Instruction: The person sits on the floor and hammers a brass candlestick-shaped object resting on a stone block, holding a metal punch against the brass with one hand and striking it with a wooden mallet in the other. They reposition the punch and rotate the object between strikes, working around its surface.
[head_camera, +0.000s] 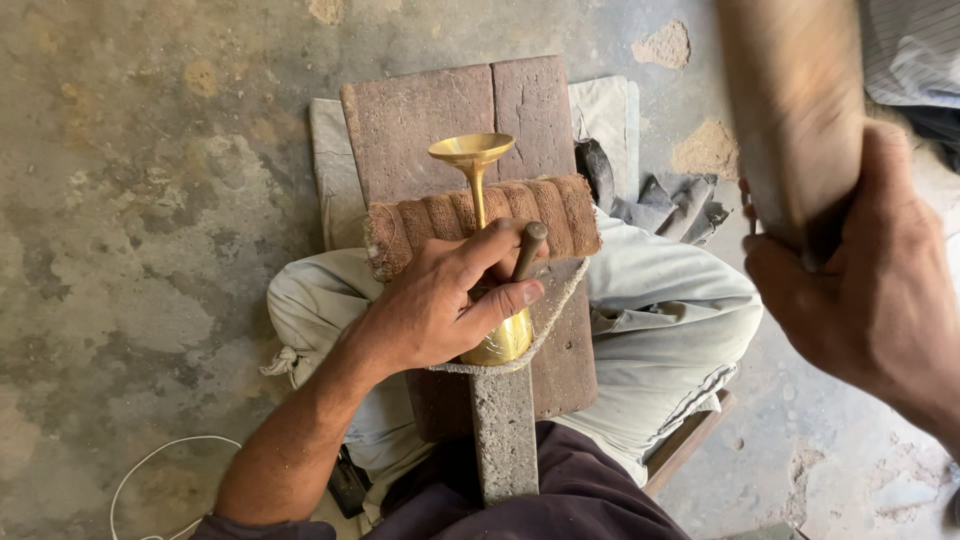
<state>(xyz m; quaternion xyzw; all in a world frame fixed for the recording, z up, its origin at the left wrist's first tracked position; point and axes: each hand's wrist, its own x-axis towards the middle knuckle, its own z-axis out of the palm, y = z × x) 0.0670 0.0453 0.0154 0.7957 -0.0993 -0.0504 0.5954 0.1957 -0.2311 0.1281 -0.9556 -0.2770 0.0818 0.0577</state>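
So we're looking straight down at our lap here, and there's not much free room: the wooden board (440, 110) sits across our legs with its far edge hanging out over the concrete floor (150, 200), and that floor is wide open to the left and beyond, just patchy and stained. A thin white cord (150, 465) loops over it near our left elbow. Our left hand (440, 300) is closed around the body of the brass goblet (478, 160), which lies on its side pointing away from us, the thumb wrapped over the rounded end nearest us and the fingers pressing it down, with a small dark rod (531, 248) poking up between the fingers. The goblet's stem passes over a ribbed roll of brown cloth (540, 215) and its flared end juts out past the roll, above the board, well clear of our hand. A grey metal bar (503, 440) runs from under the goblet back toward us. Our right hand (880, 300) is up high on the right, fist tight on a thick wooden mallet (795, 110) that's blurred, well apart from the goblet. Crumpled grey rags (670, 200) sit just right of the roll.
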